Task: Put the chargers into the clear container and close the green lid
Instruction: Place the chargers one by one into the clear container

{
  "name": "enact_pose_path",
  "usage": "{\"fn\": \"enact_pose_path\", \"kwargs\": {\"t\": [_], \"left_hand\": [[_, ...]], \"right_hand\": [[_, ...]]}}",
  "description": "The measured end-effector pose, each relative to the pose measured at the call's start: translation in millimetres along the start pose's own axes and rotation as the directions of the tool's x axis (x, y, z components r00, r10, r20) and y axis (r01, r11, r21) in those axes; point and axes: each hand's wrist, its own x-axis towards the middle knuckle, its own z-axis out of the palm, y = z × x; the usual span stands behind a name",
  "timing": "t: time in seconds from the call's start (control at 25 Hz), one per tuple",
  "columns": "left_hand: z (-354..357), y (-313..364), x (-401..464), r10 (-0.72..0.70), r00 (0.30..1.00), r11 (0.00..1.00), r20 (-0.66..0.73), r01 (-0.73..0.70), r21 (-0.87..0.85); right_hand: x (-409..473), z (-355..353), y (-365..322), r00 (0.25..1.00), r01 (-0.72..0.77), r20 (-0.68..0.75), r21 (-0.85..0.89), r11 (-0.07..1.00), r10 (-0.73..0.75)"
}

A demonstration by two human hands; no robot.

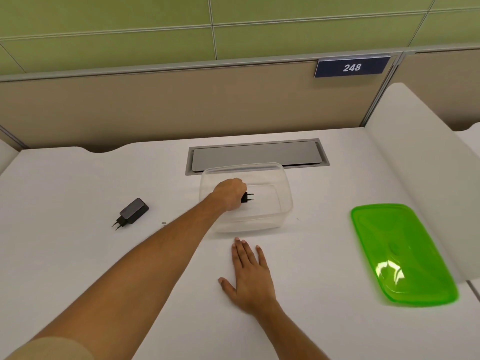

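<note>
the left hand (230,193) is closed around a small black plug charger (246,197), holding it inside the clear rectangular plastic container (283,203). the right hand (250,276) rests flat and empty on the white desk (78,255). a second black charger (131,213) lies well to the left, not yet packed, and the translucent green lid (400,253) is off, on the right.

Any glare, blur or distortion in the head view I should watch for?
Head view: bright glare patch on the green lid at its near end; wide-angle bend curves the desk edges; the clear container walls look faint against the white top; lighting is even, shadows soft.
</note>
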Motion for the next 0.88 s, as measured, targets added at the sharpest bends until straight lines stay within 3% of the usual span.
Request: {"fn": "enact_pose_path", "kwargs": {"t": [0.32, 0.68, 0.88], "left_hand": [[13, -1, 12, -0.049, 0.998, 0.998, 0.029, 0.048, 0.037], [2, 23, 38, 0.170, 0.985, 0.962, 0.032, -0.173, 0.213], [5, 17, 38, 0.179, 0.981, 0.979, -0.069, -0.171, 0.112]], "right_hand": [[0, 1, 0, 1.000, -0.007, 0.004, -0.007, 1.000, 0.007], [1, 1, 0, 1.000, -0.009, 0.004, 0.005, 1.000, 0.009], [2, 0, 1, 1.000, -0.014, 0.003, 0.003, 1.000, 0.014]]}}
